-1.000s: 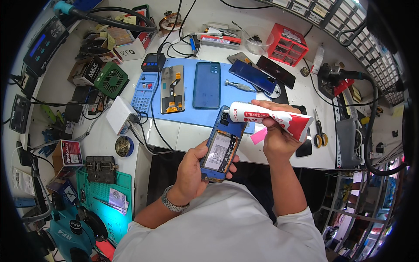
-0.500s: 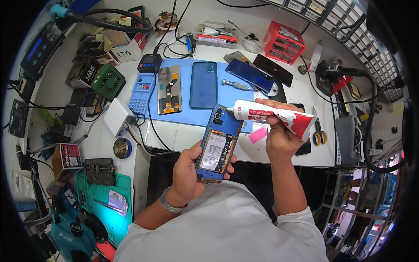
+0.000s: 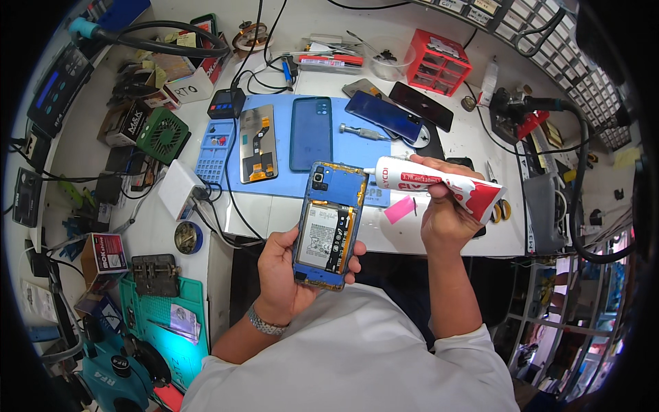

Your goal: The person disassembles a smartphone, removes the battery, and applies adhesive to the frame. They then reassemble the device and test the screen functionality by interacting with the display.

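My left hand (image 3: 283, 275) is closed round the lower part of an opened smartphone (image 3: 347, 189), a blue frame with its battery and camera showing. Thumb on one long edge, fingertips on the other, it holds the phone tilted over the bench's front edge. In my right hand (image 3: 443, 213) is a white and red glue tube (image 3: 410, 173), lying nearly level. Its thin nozzle points left, at the phone's upper right edge; whether the tip touches cannot be made out. Beyond the phone lie a dark blue phone case (image 3: 311, 137) and a loose display panel (image 3: 257, 145).
On the blue mat (image 3: 285, 184) lies a screwdriver (image 3: 362, 131) near a dark blue phone (image 3: 384, 115). A pink slip (image 3: 400, 210) is below the tube. Scissors (image 3: 506, 209) lie at right, a red drawer box (image 3: 438, 63) behind. A green fan (image 3: 163, 133) stands left.
The phone has shifted left and turned more upright, showing more of its face. The nozzle now points at its upper right edge instead of its top corner. Both hands keep their hold.
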Motion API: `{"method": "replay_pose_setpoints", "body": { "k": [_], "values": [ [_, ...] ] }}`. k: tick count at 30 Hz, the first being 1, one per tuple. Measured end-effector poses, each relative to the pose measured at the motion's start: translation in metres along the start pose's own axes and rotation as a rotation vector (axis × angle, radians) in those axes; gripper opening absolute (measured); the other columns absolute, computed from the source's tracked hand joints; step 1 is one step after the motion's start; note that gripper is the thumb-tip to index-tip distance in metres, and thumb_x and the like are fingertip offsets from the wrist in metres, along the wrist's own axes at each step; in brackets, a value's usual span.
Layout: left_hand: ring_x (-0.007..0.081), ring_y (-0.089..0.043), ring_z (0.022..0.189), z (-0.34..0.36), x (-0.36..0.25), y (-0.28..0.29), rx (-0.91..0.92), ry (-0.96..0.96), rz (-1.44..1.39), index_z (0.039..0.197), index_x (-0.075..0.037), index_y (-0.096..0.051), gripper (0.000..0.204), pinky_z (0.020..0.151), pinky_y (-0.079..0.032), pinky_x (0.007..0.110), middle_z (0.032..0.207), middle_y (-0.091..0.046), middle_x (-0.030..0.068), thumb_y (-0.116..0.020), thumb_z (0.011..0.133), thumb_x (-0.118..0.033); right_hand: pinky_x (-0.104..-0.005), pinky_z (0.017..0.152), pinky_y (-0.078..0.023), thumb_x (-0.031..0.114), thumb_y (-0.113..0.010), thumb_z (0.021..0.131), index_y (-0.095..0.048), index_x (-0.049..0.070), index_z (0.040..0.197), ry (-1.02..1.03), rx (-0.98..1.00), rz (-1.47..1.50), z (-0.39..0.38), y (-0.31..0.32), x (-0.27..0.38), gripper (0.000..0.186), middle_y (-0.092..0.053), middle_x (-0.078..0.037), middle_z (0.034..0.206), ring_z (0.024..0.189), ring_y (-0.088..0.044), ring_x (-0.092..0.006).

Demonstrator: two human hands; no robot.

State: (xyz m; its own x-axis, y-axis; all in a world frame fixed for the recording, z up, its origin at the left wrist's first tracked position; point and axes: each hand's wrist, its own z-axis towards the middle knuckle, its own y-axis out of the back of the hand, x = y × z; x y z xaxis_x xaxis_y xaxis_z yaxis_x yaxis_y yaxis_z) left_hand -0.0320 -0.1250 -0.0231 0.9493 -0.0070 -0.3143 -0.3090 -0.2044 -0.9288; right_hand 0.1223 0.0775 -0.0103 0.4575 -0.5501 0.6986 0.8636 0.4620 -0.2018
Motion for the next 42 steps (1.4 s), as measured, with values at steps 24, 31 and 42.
{"method": "replay_pose_setpoints", "body": {
  "k": [24,31,42],
  "values": [
    [0.0538,-0.065,0.129,0.004,0.0,0.001,0.091,0.042,-0.359,0.16,0.01,-0.039,0.073,0.107,-0.057,0.065,0.144,-0.06,0.0373,-0.025,0.11,-0.041,-0.0554,0.1,-0.062,0.006,-0.082,0.094,-0.061,0.003,0.12,0.029,0.056,0.121,-0.014,-0.003,0.008,0.033,-0.077,-0.02,0.111,0.108,-0.078,-0.0402],
    [0.0571,-0.055,0.139,0.01,-0.002,-0.001,0.122,0.011,-0.373,0.162,0.008,-0.037,0.071,0.112,-0.053,0.067,0.149,-0.057,0.0367,-0.025,0.111,-0.04,-0.0551,0.095,-0.065,0.003,-0.082,0.093,-0.062,0.002,0.119,0.059,0.085,0.104,-0.018,-0.006,0.013,0.032,-0.077,-0.02,0.109,0.105,-0.079,-0.0413],
    [0.0565,-0.049,0.146,0.015,-0.004,-0.002,0.081,-0.027,-0.306,0.163,0.008,-0.036,0.07,0.112,-0.053,0.067,0.148,-0.057,0.0366,-0.022,0.111,-0.038,-0.0526,0.093,-0.064,0.011,-0.083,0.095,-0.063,0.003,0.119,0.063,0.097,0.093,-0.015,-0.007,0.017,0.033,-0.078,-0.019,0.108,0.103,-0.079,-0.0398]
  ]
}}
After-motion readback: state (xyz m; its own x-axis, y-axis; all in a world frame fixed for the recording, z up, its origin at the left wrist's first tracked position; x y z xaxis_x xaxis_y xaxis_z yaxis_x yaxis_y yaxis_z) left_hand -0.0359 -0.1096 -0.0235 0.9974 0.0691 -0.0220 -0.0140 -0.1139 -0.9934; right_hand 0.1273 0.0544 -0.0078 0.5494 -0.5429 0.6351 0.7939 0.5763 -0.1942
